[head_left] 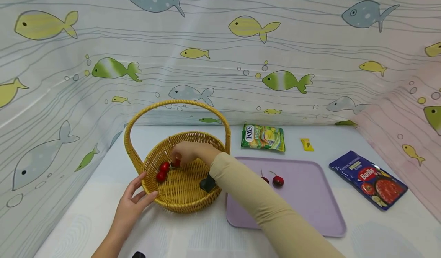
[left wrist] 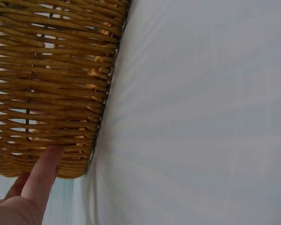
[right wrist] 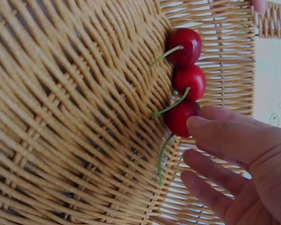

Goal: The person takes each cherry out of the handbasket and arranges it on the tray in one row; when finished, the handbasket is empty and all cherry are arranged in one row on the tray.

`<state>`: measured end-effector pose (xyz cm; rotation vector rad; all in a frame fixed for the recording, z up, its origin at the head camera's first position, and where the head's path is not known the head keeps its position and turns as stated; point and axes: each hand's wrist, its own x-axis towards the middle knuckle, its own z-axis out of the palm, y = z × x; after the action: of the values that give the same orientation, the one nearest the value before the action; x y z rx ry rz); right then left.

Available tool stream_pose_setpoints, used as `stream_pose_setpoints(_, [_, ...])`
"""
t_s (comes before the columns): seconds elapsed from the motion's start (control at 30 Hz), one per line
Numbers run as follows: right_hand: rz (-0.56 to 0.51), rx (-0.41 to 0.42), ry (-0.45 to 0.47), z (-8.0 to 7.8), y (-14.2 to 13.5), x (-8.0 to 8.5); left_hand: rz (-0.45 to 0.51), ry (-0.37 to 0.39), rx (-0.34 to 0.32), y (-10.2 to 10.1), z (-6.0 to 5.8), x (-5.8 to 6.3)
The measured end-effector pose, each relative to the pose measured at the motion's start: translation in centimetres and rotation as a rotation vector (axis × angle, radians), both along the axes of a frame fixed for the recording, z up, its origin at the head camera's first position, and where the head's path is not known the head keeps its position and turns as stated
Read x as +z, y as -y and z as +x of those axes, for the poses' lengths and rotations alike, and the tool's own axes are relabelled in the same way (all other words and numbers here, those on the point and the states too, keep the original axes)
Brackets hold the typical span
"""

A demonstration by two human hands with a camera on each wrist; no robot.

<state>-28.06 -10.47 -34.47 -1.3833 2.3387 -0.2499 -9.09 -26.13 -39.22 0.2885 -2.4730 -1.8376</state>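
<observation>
A yellow wicker basket (head_left: pixel 182 206) with a tall arched handle stands on the table. My right hand (head_left: pixel 187 152) reaches inside it; thumb and forefinger pinch a red cherry (right wrist: pixel 180 119) beside the basket wall. Two more cherries (right wrist: pixel 185 47) lie in a row with it, green stems showing, as the right wrist view has it. My left hand (head_left: pixel 132 200) rests against the basket's near left side, fingers spread. In the left wrist view one straight finger (left wrist: pixel 42 180) touches the outer weave.
Right of the basket lies a purple tray (head_left: pixel 303 208) with two dark cherries (head_left: pixel 278 181), one partly behind the right sleeve (head_left: pixel 255 200). Behind it are a green Fox's bag (head_left: pixel 263 137) and a small yellow packet (head_left: pixel 306 144). A blue Barilla pouch (head_left: pixel 368 179) lies far right.
</observation>
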Motion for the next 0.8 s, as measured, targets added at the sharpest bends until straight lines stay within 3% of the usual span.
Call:
stream_pose_setpoints(0.3, [0.025,-0.04,0.038,0.23,-0.15,-0.09,0.02,-0.015,-0.009,0.21,-0.01,-0.02])
stream_pose_setpoints(0.8, [0.076,-0.026,-0.025,-0.32,-0.57,-0.48,-0.016,-0.021,0.0,0.09,0.17,0.08])
